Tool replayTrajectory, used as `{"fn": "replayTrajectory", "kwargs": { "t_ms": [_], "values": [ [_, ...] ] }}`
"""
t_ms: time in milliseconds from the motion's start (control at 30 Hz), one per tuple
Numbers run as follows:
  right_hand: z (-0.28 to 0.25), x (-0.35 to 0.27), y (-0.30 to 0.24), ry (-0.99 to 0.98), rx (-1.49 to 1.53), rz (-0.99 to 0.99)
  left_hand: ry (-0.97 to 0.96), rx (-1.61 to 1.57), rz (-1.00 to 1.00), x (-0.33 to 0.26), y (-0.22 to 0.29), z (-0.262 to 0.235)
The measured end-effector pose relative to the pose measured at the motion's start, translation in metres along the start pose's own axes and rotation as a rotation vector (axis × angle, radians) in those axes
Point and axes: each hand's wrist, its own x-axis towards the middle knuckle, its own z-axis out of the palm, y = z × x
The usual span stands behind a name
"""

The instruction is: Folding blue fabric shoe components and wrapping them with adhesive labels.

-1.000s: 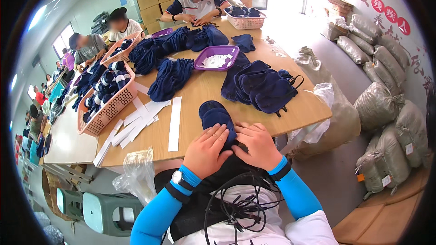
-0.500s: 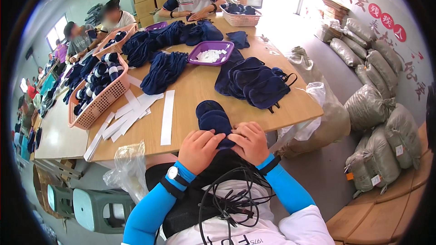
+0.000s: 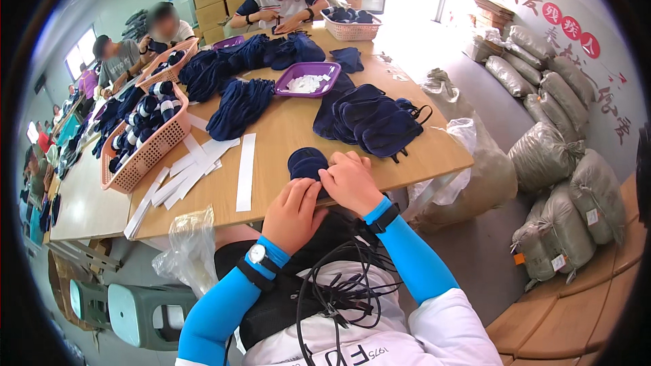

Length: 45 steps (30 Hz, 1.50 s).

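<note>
A pair of navy cloth slippers (image 3: 306,160) lies stacked at the table's near edge, rounded ends pointing away from me. My left hand (image 3: 291,213) is closed over the near part from the left, its fingers bent down onto the cloth. From the right, my right hand (image 3: 349,184) grips the same pair, thumb and fingers at its side. Both hands hide the slippers' near end. Left of them a single white paper strip (image 3: 245,173) lies flat, beside a loose fan of more strips (image 3: 193,171). Beyond my right hand rests a pile of navy slippers (image 3: 373,118) with thin black loops.
A purple tray (image 3: 278,88) holds small white pieces. Pink baskets (image 3: 150,160) of banded navy rolls stand left and far right. Navy cloth heaps (image 3: 237,108) fill the middle. Co-workers (image 3: 281,1) sit at the far side. Stuffed sacks (image 3: 475,163) and green stools (image 3: 146,312) flank the table.
My right hand has moved left and up, farther over the slippers. Less of the pair shows beyond my fingers. My left hand has shifted slightly nearer to me.
</note>
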Motion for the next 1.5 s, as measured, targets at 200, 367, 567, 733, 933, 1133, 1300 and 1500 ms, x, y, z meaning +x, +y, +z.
{"fn": "replayTrajectory", "kwargs": {
  "t_ms": [200,367,567,733,933,1133,1300,1500],
  "values": [
    [-0.005,-0.023,-0.022,-0.036,-0.034,-0.047,-0.066,0.064,0.030,-0.022,-0.017,0.003],
    [-0.010,-0.042,-0.007,0.134,0.155,-0.206,-0.034,-0.030,0.067,-0.015,-0.021,0.000],
    [-0.012,-0.043,0.011,0.112,0.115,-0.415,-0.043,-0.060,-0.017,-0.007,-0.018,0.002],
    [-0.005,-0.022,-0.006,0.202,0.070,-0.332,-0.004,-0.099,-0.087,0.005,-0.035,0.009],
    [0.007,-0.002,-0.010,0.198,0.134,-0.120,-0.186,0.004,-0.247,0.029,-0.054,0.037],
    [0.014,0.005,0.003,0.151,-0.047,-0.109,-0.030,-0.071,-0.272,0.020,-0.022,0.026],
    [0.016,0.007,0.007,0.165,-0.113,-0.042,0.149,-0.092,-0.045,0.003,-0.014,0.023],
    [0.018,0.018,-0.003,0.239,0.127,0.048,0.097,-0.099,-0.100,0.004,-0.025,0.025]
  ]
}}
